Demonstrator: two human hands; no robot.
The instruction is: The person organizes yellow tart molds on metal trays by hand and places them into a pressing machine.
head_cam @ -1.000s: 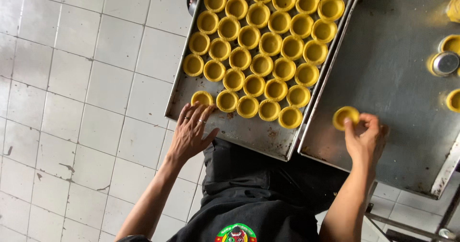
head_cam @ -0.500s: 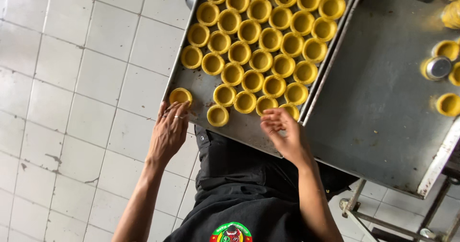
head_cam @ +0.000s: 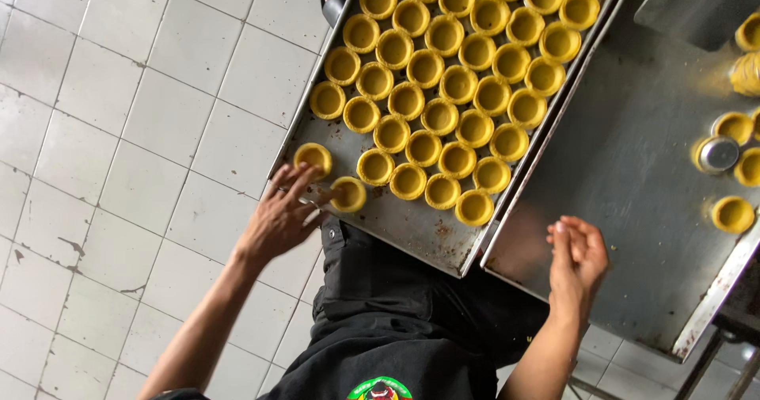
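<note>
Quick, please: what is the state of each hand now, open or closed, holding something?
Left hand: open, fingertips touching a yellow tart shell on the baking tray.
Right hand: loosely curled, holding nothing.

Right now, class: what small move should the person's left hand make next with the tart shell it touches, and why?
Probably nudge the loose tart shell at the left hand up beside the row's end shell. It sits tilted and out of line on the baking tray; the right hand is empty.

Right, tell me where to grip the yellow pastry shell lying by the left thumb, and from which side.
Take the round yellow pastry shell by its outer rim, thumb and fingers on opposite sides, from above. It sits open side up on the metal baking tray, with the left hand beside it. Its wall looks thin, so pinch lightly.
</note>
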